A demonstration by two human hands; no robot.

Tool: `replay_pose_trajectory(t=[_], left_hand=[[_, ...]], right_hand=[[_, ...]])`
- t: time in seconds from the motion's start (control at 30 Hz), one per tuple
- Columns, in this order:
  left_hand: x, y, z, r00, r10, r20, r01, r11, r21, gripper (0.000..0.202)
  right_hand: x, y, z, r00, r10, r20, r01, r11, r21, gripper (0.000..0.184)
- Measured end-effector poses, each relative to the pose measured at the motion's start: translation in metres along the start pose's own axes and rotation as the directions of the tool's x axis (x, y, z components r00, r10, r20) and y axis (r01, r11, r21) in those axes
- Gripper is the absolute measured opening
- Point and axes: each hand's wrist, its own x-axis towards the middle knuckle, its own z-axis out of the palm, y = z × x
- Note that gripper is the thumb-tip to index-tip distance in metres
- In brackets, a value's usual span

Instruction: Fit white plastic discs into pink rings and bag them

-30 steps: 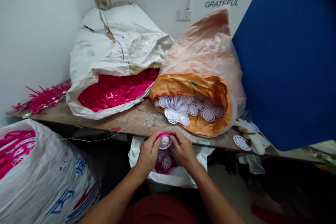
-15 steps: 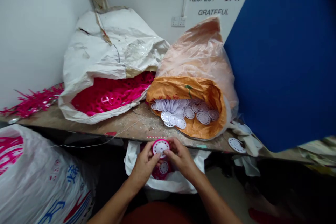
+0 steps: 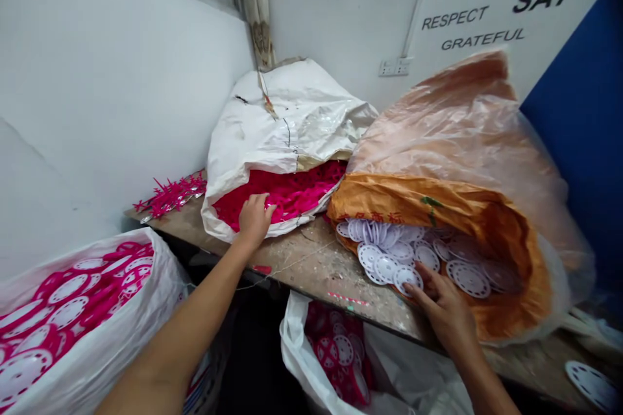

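My left hand (image 3: pixel 254 218) reaches into the mouth of the white sack (image 3: pixel 292 123), its fingers curled down onto the pink plastic rings (image 3: pixel 296 191) inside. My right hand (image 3: pixel 440 308) lies at the mouth of the orange sack (image 3: pixel 491 220), fingertips on the white perforated discs (image 3: pixel 399 259); what the fingers grip, if anything, is hidden. Below the bench edge an open white bag (image 3: pixel 311 363) holds assembled pink-and-white discs (image 3: pixel 341 353).
A worn wooden bench (image 3: pixel 316 266) carries both sacks. A large white sack (image 3: pixel 73 318) of assembled pink-and-white discs stands at lower left. Pink plastic offcuts (image 3: pixel 170 194) lie at the bench's left end. A blue panel (image 3: pixel 588 117) stands at right; a loose white disc (image 3: pixel 591 384) lies at far right.
Both hands held one pink-and-white disc together over the small bag. That disc is gone from them; the left hand has moved to the pink rings, the right to the white discs. The view shifted left.
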Motion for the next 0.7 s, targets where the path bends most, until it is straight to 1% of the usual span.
replay_pose_trajectory(t=[0.07, 0.13, 0.2, 0.27, 0.33, 0.4, 0.43, 0.47, 0.5, 0.57, 0.6, 0.63, 0.67, 0.7], left_hand=[[0.013, -0.011, 0.005, 0.999, 0.017, 0.040, -0.018, 1.000, 0.017, 0.033], [0.015, -0.017, 0.008, 0.993, 0.061, 0.102, -0.062, 0.998, 0.006, 0.035], [0.014, -0.022, 0.007, 0.984, 0.095, 0.151, -0.093, 0.995, -0.024, 0.034], [0.012, -0.025, 0.003, 0.981, 0.101, 0.166, -0.092, 0.994, -0.060, 0.026], [0.010, -0.024, -0.003, 0.986, 0.080, 0.145, -0.066, 0.992, -0.104, 0.016], [0.001, -0.017, -0.008, 0.993, 0.043, 0.108, -0.024, 0.986, -0.166, 0.007], [-0.008, -0.009, -0.009, 0.995, 0.020, 0.097, 0.000, 0.978, -0.210, 0.005], [-0.021, 0.002, -0.008, 0.995, -0.002, 0.097, 0.027, 0.966, -0.258, 0.008], [-0.037, 0.015, -0.006, 0.994, -0.017, 0.110, 0.049, 0.953, -0.297, 0.014], [-0.076, 0.047, 0.002, 0.976, -0.052, 0.212, 0.143, 0.887, -0.439, 0.025], [-0.097, 0.065, 0.005, 0.951, -0.059, 0.303, 0.220, 0.818, -0.532, 0.027], [-0.117, 0.083, 0.008, 0.888, -0.082, 0.453, 0.404, 0.609, -0.682, 0.026], [-0.134, 0.099, 0.010, 0.817, -0.074, 0.571, 0.551, 0.389, -0.738, 0.025], [-0.149, 0.114, 0.011, 0.747, -0.050, 0.663, 0.661, 0.163, -0.732, 0.025]], right_hand=[[-0.002, -0.004, -0.002, 1.000, 0.006, -0.017, -0.006, 1.000, 0.007, 0.056], [-0.004, -0.009, -0.005, 1.000, 0.012, -0.018, -0.012, 1.000, 0.016, 0.053], [-0.004, -0.012, -0.006, 1.000, 0.018, -0.015, -0.017, 0.999, 0.030, 0.051], [-0.003, -0.012, -0.006, 0.999, 0.027, -0.017, -0.026, 0.998, 0.055, 0.049], [-0.002, -0.011, -0.007, 0.999, 0.050, -0.016, -0.047, 0.991, 0.123, 0.048], [-0.004, -0.013, -0.008, 0.996, 0.088, -0.004, -0.084, 0.961, 0.265, 0.045], [-0.007, -0.017, -0.010, 0.994, 0.110, -0.001, -0.102, 0.930, 0.352, 0.043], [-0.011, -0.023, -0.011, 0.991, 0.131, -0.005, -0.115, 0.890, 0.441, 0.040], [-0.016, -0.033, -0.013, 0.989, 0.148, -0.012, -0.120, 0.844, 0.523, 0.038], [-0.030, -0.057, -0.014, 0.987, 0.160, -0.029, -0.104, 0.759, 0.643, 0.034], [-0.037, -0.070, -0.014, 0.989, 0.146, -0.021, -0.093, 0.728, 0.680, 0.033], [-0.044, -0.082, -0.013, 0.992, 0.124, -0.008, -0.083, 0.707, 0.702, 0.031], [-0.051, -0.092, -0.010, 0.995, 0.096, 0.015, -0.078, 0.699, 0.711, 0.029], [-0.057, -0.100, -0.008, 0.998, 0.056, 0.036, -0.065, 0.713, 0.698, 0.027]])
